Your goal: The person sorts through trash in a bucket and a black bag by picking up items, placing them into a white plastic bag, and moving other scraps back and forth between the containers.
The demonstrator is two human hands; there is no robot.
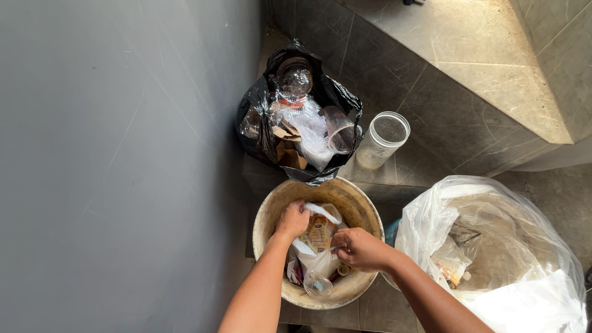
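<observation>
A round, worn beige bin (361, 200) stands on the floor below me, filled with rubbish. Inside lies a white plastic bag (317, 259) with a yellowish wrapper (319, 233) on top. My left hand (292, 219) grips the bag's upper edge at the bin's left side, fingers closed. My right hand (361, 248) pinches the bag's other edge near the middle of the bin. A crumpled clear plastic cup (317, 286) lies at the bin's near side.
A black rubbish bag (256, 123) holding clear plastic, cups and cardboard scraps sits beyond the bin. A clear plastic jar (383, 139) stands to its right. A large translucent white bag (530, 259) is open at the right. A grey wall (117, 160) runs along the left.
</observation>
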